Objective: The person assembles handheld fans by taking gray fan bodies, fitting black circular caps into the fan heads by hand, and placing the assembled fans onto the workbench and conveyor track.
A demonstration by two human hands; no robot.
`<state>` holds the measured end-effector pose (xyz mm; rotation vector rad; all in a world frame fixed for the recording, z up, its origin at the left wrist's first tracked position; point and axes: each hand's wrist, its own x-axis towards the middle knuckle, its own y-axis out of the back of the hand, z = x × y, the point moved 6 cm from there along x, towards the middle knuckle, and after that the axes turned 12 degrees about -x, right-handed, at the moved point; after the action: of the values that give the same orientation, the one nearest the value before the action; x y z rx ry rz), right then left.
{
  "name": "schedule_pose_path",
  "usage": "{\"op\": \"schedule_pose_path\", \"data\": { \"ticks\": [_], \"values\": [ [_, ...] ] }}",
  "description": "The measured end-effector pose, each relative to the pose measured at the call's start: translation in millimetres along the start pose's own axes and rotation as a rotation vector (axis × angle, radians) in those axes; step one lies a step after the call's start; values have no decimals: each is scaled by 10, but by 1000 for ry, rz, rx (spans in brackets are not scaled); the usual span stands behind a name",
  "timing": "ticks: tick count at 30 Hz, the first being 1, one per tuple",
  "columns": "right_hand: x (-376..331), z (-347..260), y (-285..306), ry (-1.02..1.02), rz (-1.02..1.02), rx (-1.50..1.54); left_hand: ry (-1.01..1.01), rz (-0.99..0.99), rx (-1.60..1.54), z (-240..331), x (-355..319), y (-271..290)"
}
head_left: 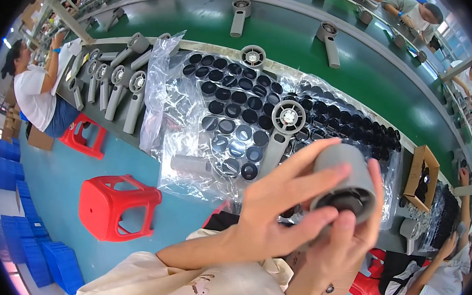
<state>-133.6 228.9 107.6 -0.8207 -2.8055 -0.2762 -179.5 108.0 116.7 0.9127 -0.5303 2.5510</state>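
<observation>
Both my hands are closed around a grey handheld fan (341, 164), its round head tilted so that one open end faces me. My left hand (276, 205) wraps the head from the left, with fingers across its top and side and the thumb at the opening. Up the right side reaches my right hand (346, 249), its thumb pressed at a dark round part (346, 198) inside the opening. The fan's handle is hidden. Just beyond my hands, another grey fan (288, 116) lies on a plastic-covered sheet of round black caps (237, 97).
Several grey fans (116, 90) lie on the bench at the left. A green conveyor (288, 32) carries more fans past the far side. Red stools (110, 207) and blue bins (62, 266) stand at left. An open cardboard box (420, 180) is at right. Other people work nearby.
</observation>
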Motion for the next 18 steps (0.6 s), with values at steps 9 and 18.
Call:
{"op": "schedule_pose_path", "data": {
  "ticks": [9,18],
  "values": [
    [-43,-53,96,19,-18,90,12,-175,3,195,68,-38],
    [4,-64,32,89,20,90,-14,-172,99,247,74,-30]
  ]
}}
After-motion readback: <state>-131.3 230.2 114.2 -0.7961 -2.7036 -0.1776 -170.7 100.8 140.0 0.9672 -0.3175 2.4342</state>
